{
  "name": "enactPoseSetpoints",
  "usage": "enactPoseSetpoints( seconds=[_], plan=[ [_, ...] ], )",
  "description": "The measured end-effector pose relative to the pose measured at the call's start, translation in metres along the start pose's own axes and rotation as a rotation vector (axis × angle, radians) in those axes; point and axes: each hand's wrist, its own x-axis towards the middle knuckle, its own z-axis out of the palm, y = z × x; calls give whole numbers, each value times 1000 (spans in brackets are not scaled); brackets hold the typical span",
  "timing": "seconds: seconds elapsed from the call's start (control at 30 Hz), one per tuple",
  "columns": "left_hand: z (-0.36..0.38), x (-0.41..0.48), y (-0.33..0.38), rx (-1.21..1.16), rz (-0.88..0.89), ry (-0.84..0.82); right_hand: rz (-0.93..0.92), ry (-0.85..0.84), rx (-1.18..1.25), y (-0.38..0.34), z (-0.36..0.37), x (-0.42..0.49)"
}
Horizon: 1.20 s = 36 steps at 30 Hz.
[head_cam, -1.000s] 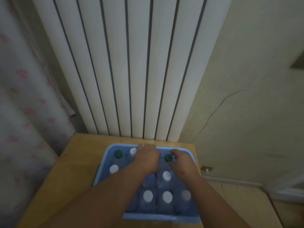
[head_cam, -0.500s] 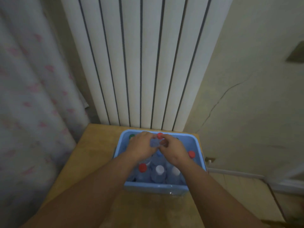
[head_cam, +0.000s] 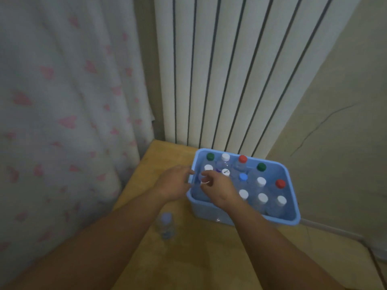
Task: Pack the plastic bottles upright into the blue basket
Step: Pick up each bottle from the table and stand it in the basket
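Blue plastic basket (head_cam: pixel 293 220): rectangular, set on a yellow wooden tabletop (head_cam: pixel 209 258), its far side close to a white ribbed radiator (head_cam: pixel 230 70).

Contents: clear plastic bottles (head_cam: pixel 261 206), upright, packed close in rows, tops up. Two green caps (head_cam: pixel 210 156), two red caps (head_cam: pixel 242 159), one blue cap (head_cam: pixel 243 177); the remainder are white caps (head_cam: pixel 261 181). The basket's right end and middle are filled.

Right hand (head_cam: pixel 217 189): over the basket's left end, forearm crossing the near rim. The fingers (head_cam: pixel 206 174) are curled narrow and pinch the top of a white-capped bottle (head_cam: pixel 204 182), which stands inside the basket against its left wall. Only an edge of that cap shows beneath the hand.

Left hand (head_cam: pixel 173 185): over the tabletop just outside the basket's left wall. The fingers are loosely bent and hold nothing, their tips at the rim; whether they touch it cannot be told.

Loose clear bottle (head_cam: pixel 167 227): pale blue top, on the tabletop near the basket's near-left corner, between the two forearms. Blurred; upright or tilted cannot be told.

Surroundings: white curtain with pink hearts (head_cam: pixel 62 101) at left; beige cracked wall (head_cam: pixel 335 111) at right.
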Motion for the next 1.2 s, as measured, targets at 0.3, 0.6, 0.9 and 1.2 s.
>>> enactPoseSetpoints(
  seconds=[0.3, 0.6, 0.9, 1.2],
  plan=[
    [5, -43, -60, -128, -96, -20, -20, -67, -20, -21, 58, -19],
    [35, -64, -96, -174, -122, -114, 46, -121, -48, -20, 102, -31],
    [62, -66, -123, -209, -156, -239, 153, -210, -68, -7, 137, -25],
    [87, -56, -139, -267, -125, -379, 97, -272, -114, -6, 158, -13]
  ],
)
